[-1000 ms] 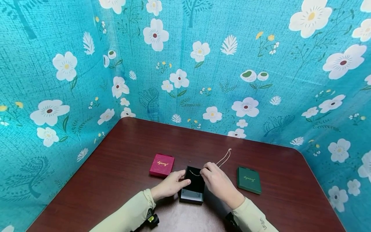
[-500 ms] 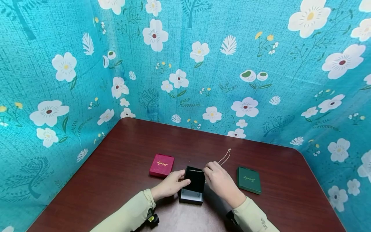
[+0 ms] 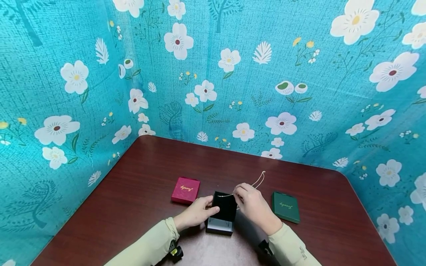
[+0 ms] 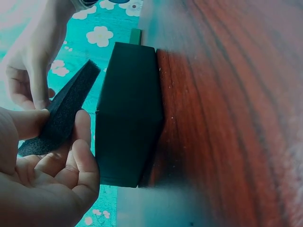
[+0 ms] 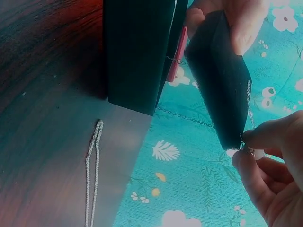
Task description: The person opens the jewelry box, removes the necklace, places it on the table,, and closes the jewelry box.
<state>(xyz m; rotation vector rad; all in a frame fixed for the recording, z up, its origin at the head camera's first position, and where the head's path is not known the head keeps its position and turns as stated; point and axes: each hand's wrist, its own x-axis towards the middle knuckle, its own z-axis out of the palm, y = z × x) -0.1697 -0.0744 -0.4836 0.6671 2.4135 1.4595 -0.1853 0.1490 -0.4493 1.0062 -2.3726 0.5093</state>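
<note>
A black foam pad (image 3: 227, 210) is tilted up over an open black box (image 3: 219, 232). My left hand (image 3: 196, 212) pinches the pad by its left side between thumb and fingers; the left wrist view shows the pad's rough foam edge (image 4: 66, 106). At the pad's upper right corner, my right hand (image 3: 254, 207) pinches a thin chain necklace (image 5: 249, 101) between thumb and fingertips. Part of this chain crosses the pad's face, and another length hangs behind it toward the box wall (image 5: 137, 56). The fingers hide where the chain meets the corner.
A second chain necklace (image 5: 98, 144) lies on the dark red wooden table (image 3: 159, 162), beyond my right hand. A red jewelry box (image 3: 186, 189) sits at left, a green jewelry box (image 3: 285, 207) at right. Flowered turquoise cloth (image 3: 213, 111) hangs behind the table.
The chain across the pad's face has gone from a sagging curve to a nearly straight line. My right hand has shifted slightly right and up; my left hand stays put.
</note>
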